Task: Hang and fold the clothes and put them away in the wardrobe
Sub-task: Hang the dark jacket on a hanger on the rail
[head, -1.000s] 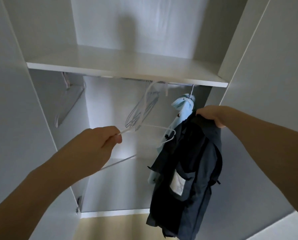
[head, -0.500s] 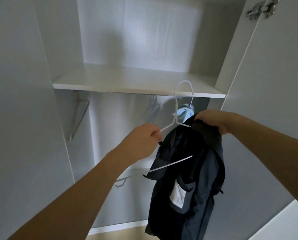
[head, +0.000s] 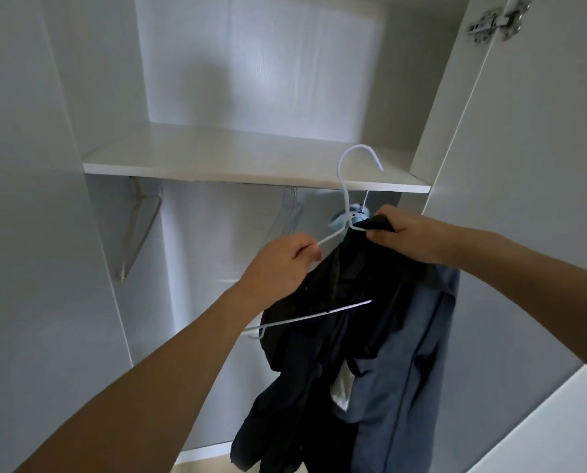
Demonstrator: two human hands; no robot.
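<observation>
Head view: left hand (head: 278, 268) grips thin white wire hanger (head: 345, 213) against limp dark garment (head: 353, 336).

A tall white laminate wardrobe (head: 63, 199) stands open, its inner walls pale grey in soft, dim light. A white horizontal shelf (head: 251, 165) spans it, with a brighter patch on the white back panel (head: 258, 63) above. The open white door (head: 541, 199) stands at the right, a silver metal hinge (head: 495, 20) at its top. A strip of beige floor (head: 203, 467) shows below.
</observation>
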